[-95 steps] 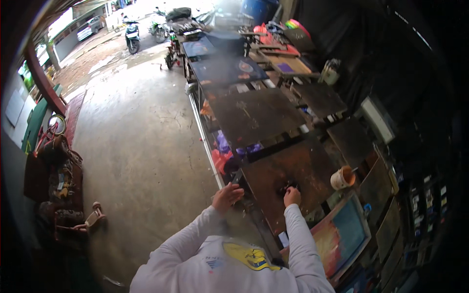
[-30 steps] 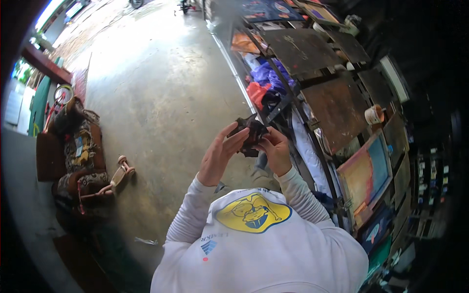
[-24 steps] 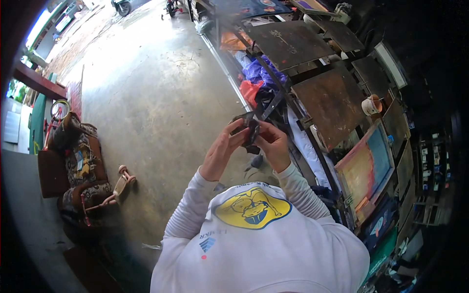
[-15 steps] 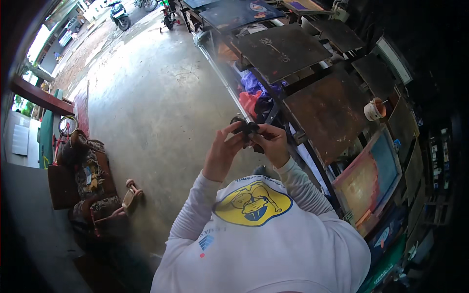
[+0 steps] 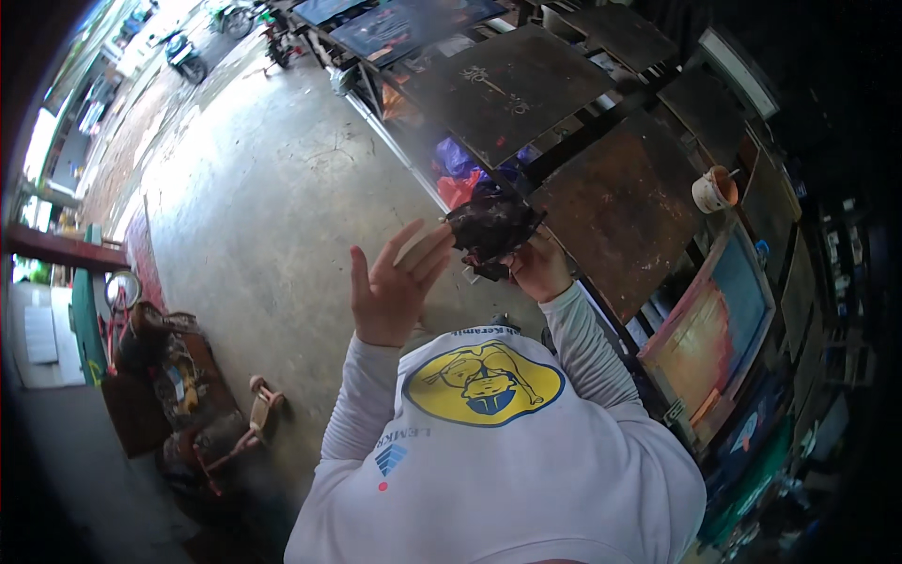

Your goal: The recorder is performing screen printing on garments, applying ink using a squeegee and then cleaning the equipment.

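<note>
My right hand (image 5: 543,273) grips a dark, crumpled, glossy piece (image 5: 491,230) with ragged edges; I cannot make out what it is. My left hand (image 5: 395,287) is open, palm up with fingers spread, its fingertips at the piece's left edge. Both hands are raised in front of my white shirt, beside a rusty brown square board (image 5: 611,216) on the rack to my right. Purple plastic (image 5: 456,158) and red plastic (image 5: 458,191) lie under the rack, behind the piece.
A bucket (image 5: 712,191) and a paint-stained framed screen (image 5: 705,338) are on the right, among dark boards (image 5: 517,85). A concrete floor (image 5: 263,188) runs along the metal rack toward parked motorbikes (image 5: 188,58). A worn armchair (image 5: 150,376) and wooden toy (image 5: 258,414) stand at left.
The dark piece has come off the rusty board into my hands. Since half a second ago my left fingers have spread, and the piece has opened out in my right hand.
</note>
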A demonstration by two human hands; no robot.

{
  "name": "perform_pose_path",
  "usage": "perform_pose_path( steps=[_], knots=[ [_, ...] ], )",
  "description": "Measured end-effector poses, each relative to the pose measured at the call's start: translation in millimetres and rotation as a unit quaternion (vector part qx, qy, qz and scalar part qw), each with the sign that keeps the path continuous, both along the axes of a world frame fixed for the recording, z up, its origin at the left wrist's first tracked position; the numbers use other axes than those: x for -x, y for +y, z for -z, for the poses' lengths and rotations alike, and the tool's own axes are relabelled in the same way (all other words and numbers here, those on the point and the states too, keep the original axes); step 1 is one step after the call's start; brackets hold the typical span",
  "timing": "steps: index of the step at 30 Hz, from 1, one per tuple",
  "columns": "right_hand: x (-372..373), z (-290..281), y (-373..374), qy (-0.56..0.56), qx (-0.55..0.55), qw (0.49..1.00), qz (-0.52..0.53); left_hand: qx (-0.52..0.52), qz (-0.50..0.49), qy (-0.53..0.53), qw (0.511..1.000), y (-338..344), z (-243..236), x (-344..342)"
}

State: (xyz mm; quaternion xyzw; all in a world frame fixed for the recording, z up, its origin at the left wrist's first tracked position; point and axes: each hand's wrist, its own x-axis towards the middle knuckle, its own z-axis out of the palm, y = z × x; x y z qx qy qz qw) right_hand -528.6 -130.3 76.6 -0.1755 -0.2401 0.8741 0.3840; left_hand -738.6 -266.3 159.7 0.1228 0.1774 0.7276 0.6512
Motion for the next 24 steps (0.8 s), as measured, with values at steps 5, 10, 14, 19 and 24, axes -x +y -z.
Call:
perform_pose_path(
  steps=[5, 10, 14, 19, 24],
  knots=[
    [40, 0, -5, 0.006, -0.042, 0.998, 0.044, -0.063, 0.124, 0.135, 0.981, 27, -10, 31],
    [101, -18, -25, -0.111, -0.108, 0.977, 0.150, -0.080, 0.205, 0.165, 0.962, 53, 2, 73],
    [134, -13, -32, -0.254, -0.158, 0.920, 0.253, -0.074, 0.244, 0.163, 0.953, 67, 6, 106],
    [165, -19, -44, -0.195, -0.086, 0.893, 0.395, -0.031, 0.331, 0.071, 0.940, 85, 5, 131],
    [147, -10, -58, -0.150, -0.051, 0.878, 0.451, 0.001, 0.347, 0.027, 0.938, 89, -1, 133]
  ],
)
